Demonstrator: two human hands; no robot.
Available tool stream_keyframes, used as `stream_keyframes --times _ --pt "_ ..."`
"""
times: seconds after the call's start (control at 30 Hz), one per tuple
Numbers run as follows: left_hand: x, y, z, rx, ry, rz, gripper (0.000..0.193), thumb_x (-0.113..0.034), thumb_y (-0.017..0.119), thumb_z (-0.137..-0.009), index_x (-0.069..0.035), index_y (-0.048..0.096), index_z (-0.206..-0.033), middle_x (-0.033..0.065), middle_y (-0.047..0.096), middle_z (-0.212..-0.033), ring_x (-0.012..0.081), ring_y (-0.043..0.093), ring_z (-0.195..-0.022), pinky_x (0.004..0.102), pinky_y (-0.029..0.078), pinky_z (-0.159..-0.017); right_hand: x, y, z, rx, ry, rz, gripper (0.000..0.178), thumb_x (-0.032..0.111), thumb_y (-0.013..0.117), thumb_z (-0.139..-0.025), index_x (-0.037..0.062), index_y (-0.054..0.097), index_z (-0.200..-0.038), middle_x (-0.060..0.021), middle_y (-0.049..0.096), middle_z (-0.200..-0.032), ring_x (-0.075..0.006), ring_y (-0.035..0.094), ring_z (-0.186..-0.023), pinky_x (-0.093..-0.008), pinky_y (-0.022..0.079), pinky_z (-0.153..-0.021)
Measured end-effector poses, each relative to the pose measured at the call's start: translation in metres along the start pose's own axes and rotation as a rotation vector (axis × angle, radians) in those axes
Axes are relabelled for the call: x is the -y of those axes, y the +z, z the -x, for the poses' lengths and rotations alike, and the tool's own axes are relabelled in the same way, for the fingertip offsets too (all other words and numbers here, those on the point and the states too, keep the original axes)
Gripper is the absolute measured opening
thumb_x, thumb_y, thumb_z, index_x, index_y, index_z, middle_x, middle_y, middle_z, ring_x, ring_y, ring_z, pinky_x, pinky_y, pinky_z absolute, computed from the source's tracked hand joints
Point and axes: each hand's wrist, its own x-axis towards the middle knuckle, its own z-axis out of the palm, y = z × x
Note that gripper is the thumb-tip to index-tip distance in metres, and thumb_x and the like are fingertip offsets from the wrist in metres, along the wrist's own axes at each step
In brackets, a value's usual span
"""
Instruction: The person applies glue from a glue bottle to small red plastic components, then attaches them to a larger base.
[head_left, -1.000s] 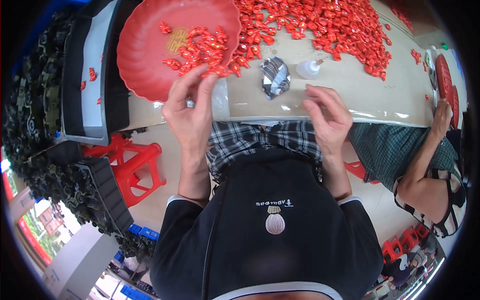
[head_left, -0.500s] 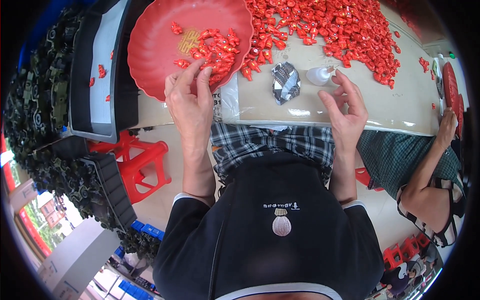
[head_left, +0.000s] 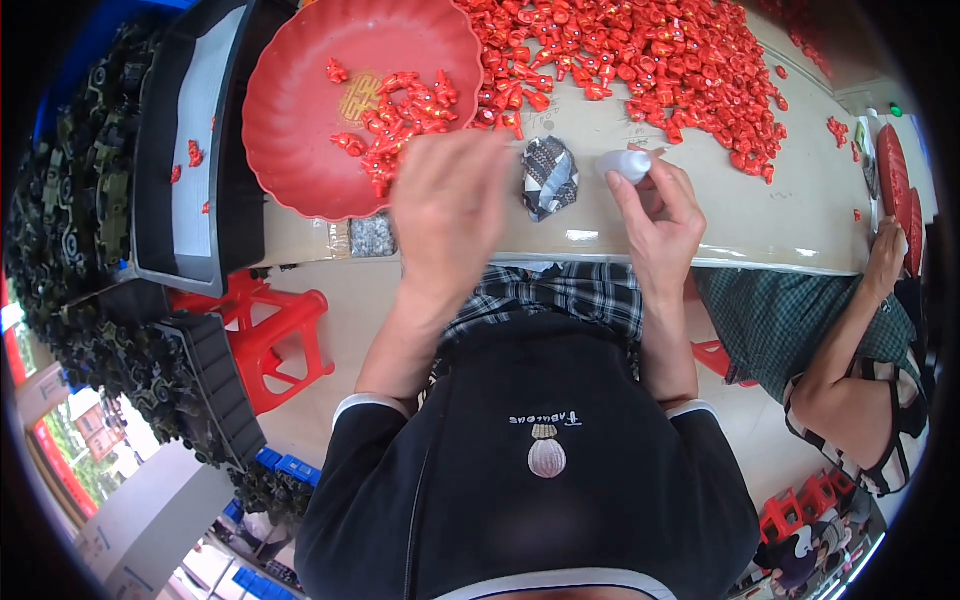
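Observation:
My right hand (head_left: pixel 665 215) is closed on a small white squeeze bottle (head_left: pixel 622 163), holding it low over the table between thumb and fingers. My left hand (head_left: pixel 445 205), smeared by motion, is at the near right rim of a scalloped red plate (head_left: pixel 285 130); what its fingers hold, if anything, does not show. Several small glossy red figures (head_left: pixel 415 105) lie in the plate. Between my hands rests a folded black, white and grey patterned pad (head_left: pixel 549 180). Beyond it spreads a large heap of similar red pieces (head_left: pixel 640 60) on the brown table covering (head_left: pixel 770 220).
Left of the plate stands a deep black tray (head_left: pixel 222 265) with a few red pieces on its white lining. Dark green camouflage toys (head_left: pixel 85 190) are heaped farther left. A red stool (head_left: pixel 285 345) stands below. At the right, another person's hand (head_left: pixel 885 260) is near red plates.
My left hand has left the plate's pieces, moving right and nearer me. My right hand has closed on the white bottle and shifted it slightly. The view has shifted a little.

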Motion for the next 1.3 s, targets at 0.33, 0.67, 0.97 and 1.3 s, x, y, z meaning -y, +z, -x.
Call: stream_keyframes --times 0.33,0.67,0.97,1.3 --pt "-0.014 0.072 -0.042 0.197 0.038 -0.302 0.012 0.001 0.055 -0.06 0.002 0.057 -0.072 0.0145 0.055 -0.074 0.0275 0.053 -0.071 0.036 0.045 -0.059 -0.015 -0.002 0.008 -0.081 -0.027 -0.149 0.023 -0.001 0.066 -0.071 -0.0017 0.058 -0.093 -0.0061 0.058 -0.092 -0.0116 0.05 -0.078 -0.0222 0.04 -0.065" --pt "-0.007 0.073 -0.04 0.229 -0.032 -0.262 0.016 0.006 0.051 -0.061 0.005 0.054 -0.076 0.0193 0.052 -0.077 0.0315 0.052 -0.077 0.0382 0.046 -0.06 -0.02 -0.002 0.012 -0.052 -0.002 -0.199 0.022 -0.005 0.062 -0.074 -0.0051 0.054 -0.095 -0.0117 0.054 -0.1 -0.0188 0.053 -0.092 -0.0311 0.044 -0.082" --pt "-0.024 0.053 -0.015 0.134 -0.066 0.52 0.026 0.006 0.057 -0.072 0.003 0.059 -0.099 0.0154 0.058 -0.094 0.0231 0.058 -0.084 0.0293 0.048 -0.071 -0.011 -0.001 0.009 -0.074 0.004 -0.39 0.028 -0.002 0.054 -0.081 -0.0037 0.044 -0.107 -0.0176 0.053 -0.104 -0.0224 0.053 -0.097 -0.0341 0.045 -0.084" --pt "-0.036 0.041 0.022 0.391 -0.862 1.675 0.028 0.001 0.054 -0.083 0.004 0.053 -0.11 0.0115 0.058 -0.105 0.0158 0.057 -0.095 0.0266 0.047 -0.084 0.002 0.012 0.015 -0.154 -0.131 -0.406 0.031 0.004 0.053 -0.084 -0.0023 0.039 -0.111 -0.0171 0.052 -0.103 -0.0186 0.054 -0.09 -0.0296 0.044 -0.079"
